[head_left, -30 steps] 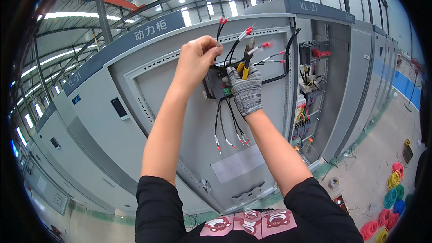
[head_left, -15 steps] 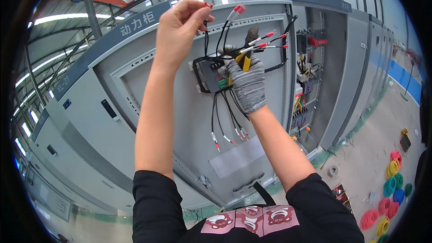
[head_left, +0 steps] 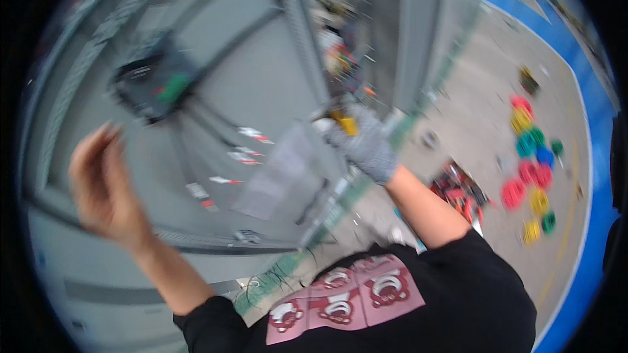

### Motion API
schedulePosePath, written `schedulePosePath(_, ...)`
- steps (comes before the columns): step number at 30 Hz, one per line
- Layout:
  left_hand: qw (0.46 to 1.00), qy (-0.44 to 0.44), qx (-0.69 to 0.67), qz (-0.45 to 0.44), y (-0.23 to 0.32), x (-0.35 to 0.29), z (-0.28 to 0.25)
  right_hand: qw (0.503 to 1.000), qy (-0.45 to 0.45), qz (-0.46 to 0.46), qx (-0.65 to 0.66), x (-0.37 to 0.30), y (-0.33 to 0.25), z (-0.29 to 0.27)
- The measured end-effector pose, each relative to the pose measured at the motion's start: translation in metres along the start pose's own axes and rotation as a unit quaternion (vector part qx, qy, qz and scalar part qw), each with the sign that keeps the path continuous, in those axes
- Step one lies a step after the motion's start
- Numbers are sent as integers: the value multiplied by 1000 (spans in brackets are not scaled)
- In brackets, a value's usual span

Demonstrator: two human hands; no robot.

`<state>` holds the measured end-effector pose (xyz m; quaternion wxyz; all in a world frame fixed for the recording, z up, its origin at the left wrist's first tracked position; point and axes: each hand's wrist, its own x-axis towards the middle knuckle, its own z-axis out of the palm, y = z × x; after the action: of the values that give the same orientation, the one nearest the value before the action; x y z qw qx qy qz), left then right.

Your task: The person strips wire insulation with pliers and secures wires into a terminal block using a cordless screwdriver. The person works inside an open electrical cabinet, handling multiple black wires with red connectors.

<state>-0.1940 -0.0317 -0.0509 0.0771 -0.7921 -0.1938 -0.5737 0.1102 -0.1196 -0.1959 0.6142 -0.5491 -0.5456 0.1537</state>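
Grey panel (head_left: 261,91), hands (head_left: 108,186) apart, right (head_left: 366,144) gripping pliers (head_left: 348,124)

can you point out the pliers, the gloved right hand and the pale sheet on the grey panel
pliers (head_left: 350,126): head view, on a yellow handle
gloved right hand (head_left: 367,145): head view, middle of the grey glove
pale sheet (head_left: 278,173): head view, middle of its face

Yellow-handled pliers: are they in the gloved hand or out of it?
In: the pliers show yellow at the fingers of the gloved right hand.
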Motion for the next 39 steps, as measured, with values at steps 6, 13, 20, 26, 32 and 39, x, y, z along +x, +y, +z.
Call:
schedulePosePath(6,979,-60,-135,142,69,-91,20,927,-113,333,-131,-153,178,-17)
schedulePosePath(13,828,-513,-227,-20,143,-236,146,766,-106,574,-267,-360,295,-139)
schedulePosePath(20,736,-594,-227,-232,198,-283,231,613,-1,741,-274,-446,342,-239)
schedulePosePath(26,579,-737,-220,-271,208,-330,179,619,65,728,-286,-453,333,-288)
schedulePosePath(32,541,-731,-141,-392,221,-347,214,567,71,778,-261,-468,372,-326)
schedulePosePath(39,586,-656,-193,-434,246,-349,277,579,78,769,-259,-469,424,-337)
